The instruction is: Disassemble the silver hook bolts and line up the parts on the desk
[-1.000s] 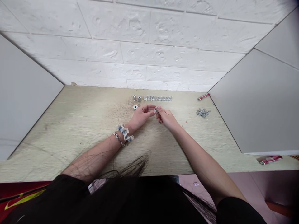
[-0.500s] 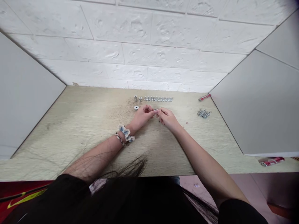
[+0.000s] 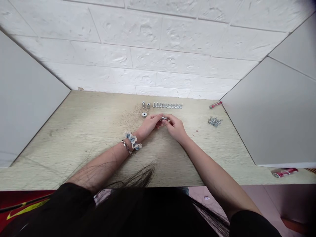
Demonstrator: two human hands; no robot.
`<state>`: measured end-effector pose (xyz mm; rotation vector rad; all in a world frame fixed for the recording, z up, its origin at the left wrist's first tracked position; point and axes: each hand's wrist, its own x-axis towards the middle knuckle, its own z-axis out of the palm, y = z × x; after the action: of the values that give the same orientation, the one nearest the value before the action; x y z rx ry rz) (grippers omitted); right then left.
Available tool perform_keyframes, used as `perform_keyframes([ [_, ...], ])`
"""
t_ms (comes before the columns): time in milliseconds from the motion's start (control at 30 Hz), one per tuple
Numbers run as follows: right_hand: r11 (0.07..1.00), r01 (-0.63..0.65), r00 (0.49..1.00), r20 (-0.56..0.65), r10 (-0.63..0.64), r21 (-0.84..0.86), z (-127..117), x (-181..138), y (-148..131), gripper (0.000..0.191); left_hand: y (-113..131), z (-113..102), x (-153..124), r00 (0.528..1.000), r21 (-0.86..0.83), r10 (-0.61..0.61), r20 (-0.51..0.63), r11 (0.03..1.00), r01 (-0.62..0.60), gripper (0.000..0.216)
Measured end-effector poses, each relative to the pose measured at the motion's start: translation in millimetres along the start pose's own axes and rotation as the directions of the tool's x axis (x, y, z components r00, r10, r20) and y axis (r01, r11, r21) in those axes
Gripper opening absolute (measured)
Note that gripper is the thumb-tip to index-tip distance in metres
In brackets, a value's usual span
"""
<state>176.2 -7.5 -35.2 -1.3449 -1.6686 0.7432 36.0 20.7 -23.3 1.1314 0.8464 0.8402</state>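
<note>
A small silver screw (image 3: 164,118) lies crosswise between my two hands, above the tabletop. My left hand (image 3: 149,125) pinches its left end between thumb and fingers. The fingers of my right hand (image 3: 176,127) are closed around its right end, and part of the shaft shows between the hands. Behind them stands a row of silver screws (image 3: 168,105), heads down. Two short silver stacks (image 3: 143,104), apparently of nuts or washers, stand left of that row. A round silver piece with a dark centre hole (image 3: 144,115) lies just beyond my left hand.
A loose pile of screws (image 3: 214,121) lies to the right. A red battery (image 3: 215,105) rests by the right panel (image 3: 271,112), and another red cylinder (image 3: 285,172) lies near the front edge. A white brick wall (image 3: 148,59) closes off the back, a grey panel (image 3: 29,98) the left.
The screw has come into clearer view, now lying sideways between the fingers. My right fingers have shifted and curled around its end; my left thumb has moved up slightly.
</note>
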Motion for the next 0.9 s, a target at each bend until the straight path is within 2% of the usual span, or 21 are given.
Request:
perform_keyframes([
  [333,0.999,-0.026,1.000,0.005,0.026,0.030,0.5,0.3,0.8,0.027,-1.8,-0.4,0.3,0.998,0.059,0.060,0.002,0.996,-0.060,0.033],
  [500,0.998,0.053,0.998,0.024,-0.054,0.040,-0.1,0.4,2.5,0.028,-0.3,2.0,-1.6,0.998,0.073,0.060,-0.001,0.996,-0.059,0.030],
  [733,0.989,0.140,0.987,-0.081,-0.135,0.047,-2.4,1.9,4.3,0.034,2.6,4.3,-3.9,0.998,0.141,0.059,-0.022,0.988,-0.056,0.030],
  [900,0.986,0.086,0.990,-0.126,-0.068,0.144,-2.4,4.1,6.6,0.035,2.3,4.8,-3.5,0.997,0.208,0.066,-0.029,0.976,-0.058,0.032],
])
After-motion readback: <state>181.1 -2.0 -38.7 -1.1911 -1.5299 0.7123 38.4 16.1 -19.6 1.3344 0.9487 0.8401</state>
